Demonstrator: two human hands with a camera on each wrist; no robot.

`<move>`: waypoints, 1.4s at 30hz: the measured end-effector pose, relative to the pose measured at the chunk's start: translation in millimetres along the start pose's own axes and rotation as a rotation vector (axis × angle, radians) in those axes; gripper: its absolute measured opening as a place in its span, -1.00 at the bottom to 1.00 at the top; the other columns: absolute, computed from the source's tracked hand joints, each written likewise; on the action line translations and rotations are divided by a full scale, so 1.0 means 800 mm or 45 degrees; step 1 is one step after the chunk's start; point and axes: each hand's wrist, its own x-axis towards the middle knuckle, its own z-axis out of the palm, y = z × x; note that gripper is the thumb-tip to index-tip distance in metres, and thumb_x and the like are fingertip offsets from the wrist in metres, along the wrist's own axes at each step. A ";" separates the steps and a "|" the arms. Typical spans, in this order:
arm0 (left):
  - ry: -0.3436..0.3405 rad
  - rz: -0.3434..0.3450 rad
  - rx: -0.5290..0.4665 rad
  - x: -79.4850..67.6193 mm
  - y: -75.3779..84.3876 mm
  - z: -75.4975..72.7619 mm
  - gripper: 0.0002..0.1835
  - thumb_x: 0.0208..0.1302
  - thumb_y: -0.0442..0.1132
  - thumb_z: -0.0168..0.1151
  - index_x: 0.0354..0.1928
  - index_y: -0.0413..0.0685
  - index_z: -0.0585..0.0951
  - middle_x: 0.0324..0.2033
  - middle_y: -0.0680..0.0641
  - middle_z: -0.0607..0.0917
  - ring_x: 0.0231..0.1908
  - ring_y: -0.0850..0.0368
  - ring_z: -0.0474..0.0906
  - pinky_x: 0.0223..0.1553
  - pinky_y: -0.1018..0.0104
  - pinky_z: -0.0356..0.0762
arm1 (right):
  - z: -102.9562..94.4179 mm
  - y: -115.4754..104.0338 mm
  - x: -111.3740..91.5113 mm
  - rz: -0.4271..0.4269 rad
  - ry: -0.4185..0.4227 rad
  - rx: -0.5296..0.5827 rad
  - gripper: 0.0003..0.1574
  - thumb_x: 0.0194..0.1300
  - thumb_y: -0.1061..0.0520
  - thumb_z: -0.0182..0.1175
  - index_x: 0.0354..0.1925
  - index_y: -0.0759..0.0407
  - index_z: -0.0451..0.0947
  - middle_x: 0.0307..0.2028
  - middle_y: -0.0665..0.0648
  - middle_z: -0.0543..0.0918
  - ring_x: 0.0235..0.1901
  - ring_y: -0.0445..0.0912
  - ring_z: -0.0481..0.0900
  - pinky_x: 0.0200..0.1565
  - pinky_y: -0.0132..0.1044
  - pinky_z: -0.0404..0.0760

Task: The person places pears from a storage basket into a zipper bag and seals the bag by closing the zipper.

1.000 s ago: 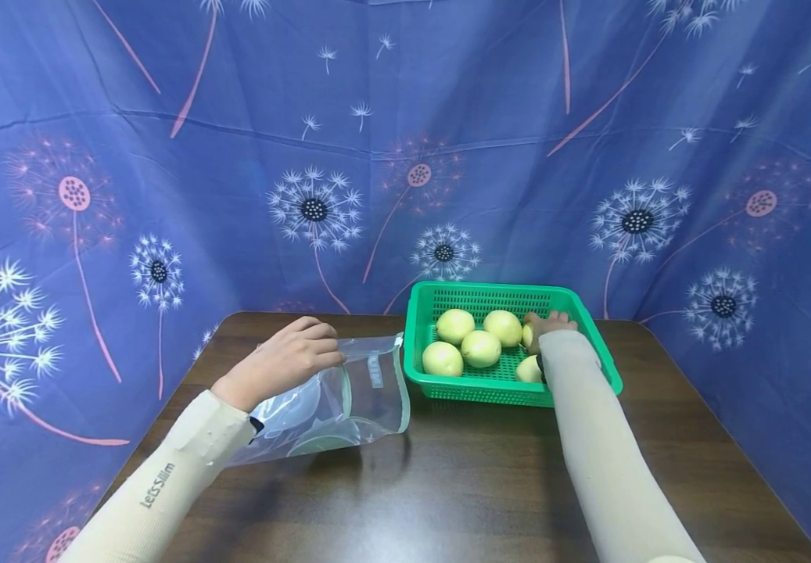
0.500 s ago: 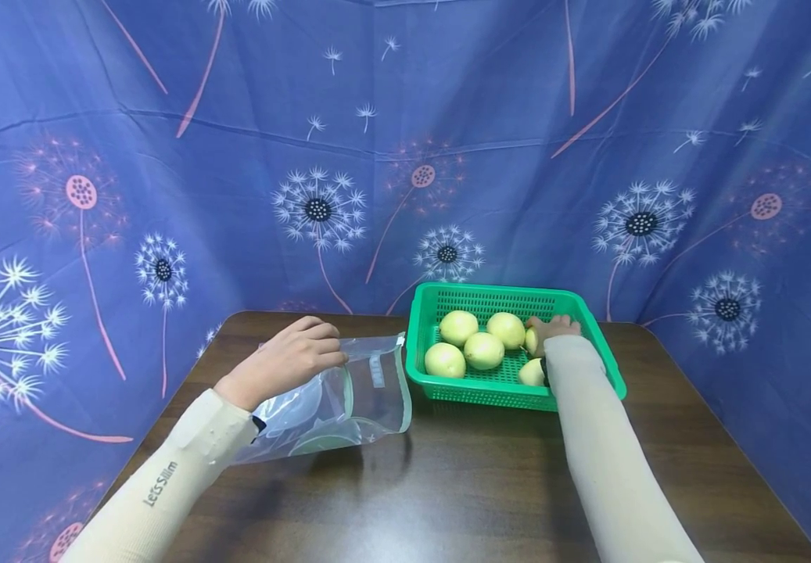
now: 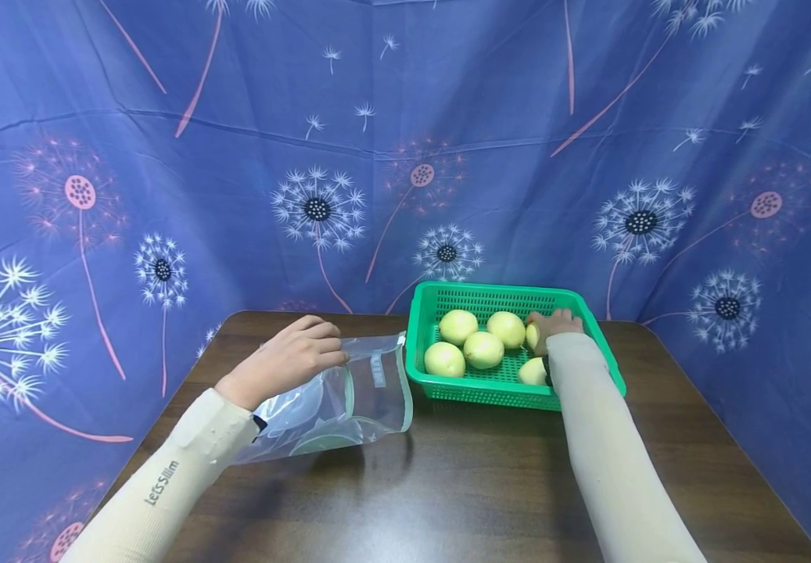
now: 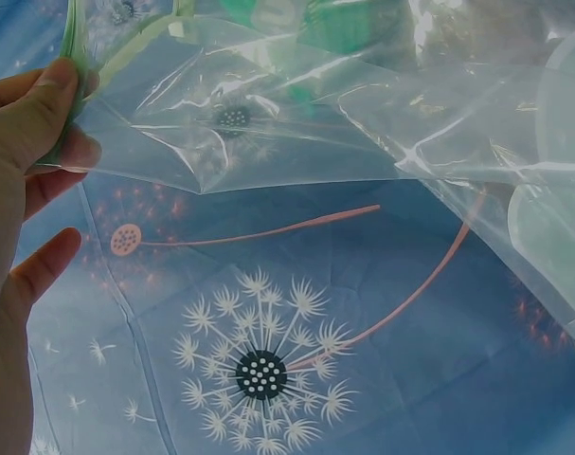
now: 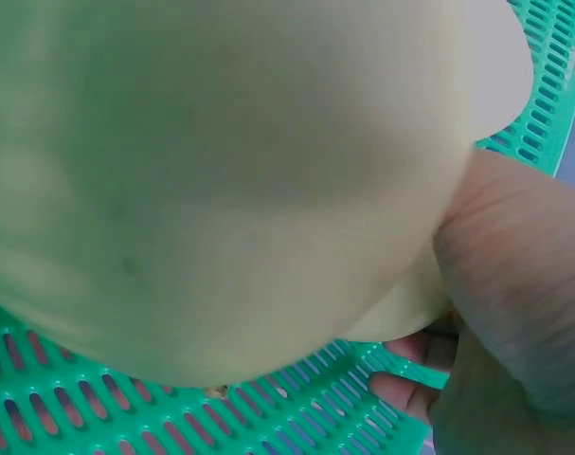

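My left hand (image 3: 281,363) pinches the edge of a clear plastic zip bag (image 3: 385,403), whose mouth faces the basket. In the left wrist view, thumb and fingers grip the bag's green-tinted edge, and the clear film (image 4: 268,156) stretches away to the right. At the right end of a green basket (image 3: 489,383), my right hand (image 3: 556,324) reaches in and grips a pale yellow-green round fruit (image 3: 532,336), partly hidden by the hand. Another such fruit (image 5: 221,190) fills much of the right wrist view, in front of the gripped one (image 5: 410,303).
Several more pale fruits (image 3: 484,350) lie together in the left and middle of the basket. Both basket and bag are on a dark wooden table (image 3: 447,485). A blue dandelion-print curtain (image 3: 377,156) hangs behind and along the sides.
My right hand has shifted slightly to the right with the fruit in its grip. My left hand keeps its hold on the bag. The head view has shifted a little.
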 end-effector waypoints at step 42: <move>-0.032 -0.013 0.013 -0.002 0.002 -0.003 -0.73 -0.07 -0.40 0.33 -0.29 0.08 0.61 -0.40 0.11 0.58 -0.16 0.07 0.45 -0.03 0.19 0.34 | -0.052 -0.010 0.001 -0.067 0.123 -0.076 -0.05 -0.10 0.10 0.33 0.27 -0.05 0.18 -0.03 0.50 0.20 -0.05 0.32 0.12 -0.13 0.27 0.22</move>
